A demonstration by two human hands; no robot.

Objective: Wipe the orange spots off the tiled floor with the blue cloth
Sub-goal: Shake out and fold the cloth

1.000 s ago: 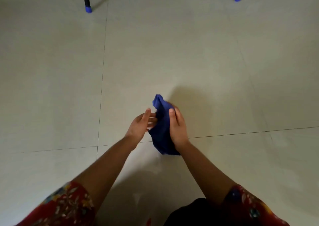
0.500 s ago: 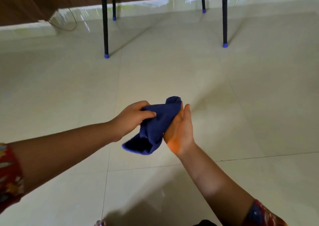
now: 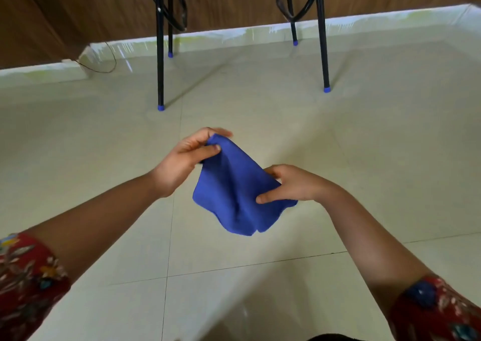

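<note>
**Q:** Left side first. What does that hand have?
**A:** Your left hand (image 3: 187, 158) pinches the top corner of the blue cloth (image 3: 234, 195), thumb on the near face, fingers curled behind. Its red flowered sleeve (image 3: 26, 283) sits at the frame edge.

**Q:** And the cloth itself?
**A:** It is up in the air between your hands, well clear of the tiled floor (image 3: 104, 145). It hangs part-open, with the lower edge drooping in two loose folds.

**Q:** Right side?
**A:** Your right hand (image 3: 291, 184) pinches the cloth's right edge, thumb toward you, fingers tucked behind.

**Q:** Orange spots?
**A:** None show on the tiles in view. I cannot tell where they lie.

**Q:** What can go wrong from here?
**A:** Three things, as I judge it.
- **Wrong tile:** You may bring the cloth down in the wrong place, because no spot is in sight. Look down and find one before you lower it.
- **No pressure:** A pinch at two edges gives none. Wiping with the cloth slack would likely smear the orange rather than lift it, so bunch it under a flat palm.
- **Trailing folds:** The drooping folds may drag over the floor ahead of the pad and trail colour across it.

Further out, the black legs (image 3: 159, 54) with blue caps stand ahead. A long forward stroke could knock one.
</note>
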